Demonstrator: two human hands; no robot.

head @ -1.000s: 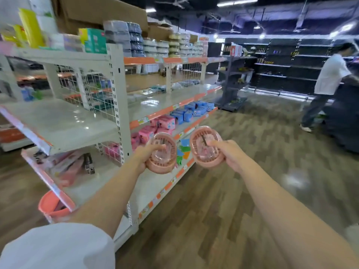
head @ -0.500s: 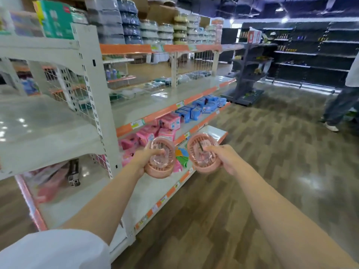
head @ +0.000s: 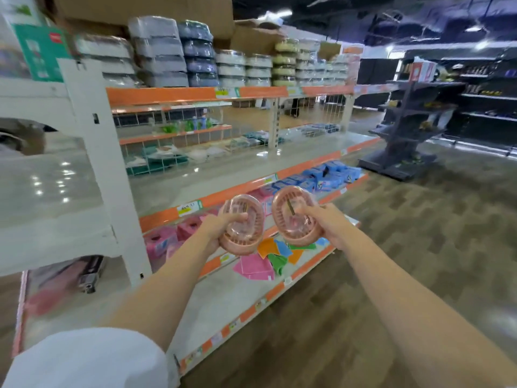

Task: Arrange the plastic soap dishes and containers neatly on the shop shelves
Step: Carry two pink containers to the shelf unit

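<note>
I am carrying two pink soap dishes along the aisle, one in each grip, and judging this to be the fetch-and-place step with nothing set down yet. My left hand [head: 216, 229] is curling round the left soap dish [head: 242, 224], thumb hooked over its slotted top; my right hand [head: 326, 224] is pinching the right soap dish [head: 296, 215] at its rim. Both dishes are hanging in the air in front of the lower shelves [head: 237, 292], close together, though I cannot tell whether they touch. Each one seems to be holding only its slotted drain insert; beyond that I cannot tell.

Next I am needing a bare stretch of shelf, probably the middle shelf [head: 179, 186], and a level set-down side by side. Wrapped stacked containers [head: 179, 51] are filling the top shelf.
</note>
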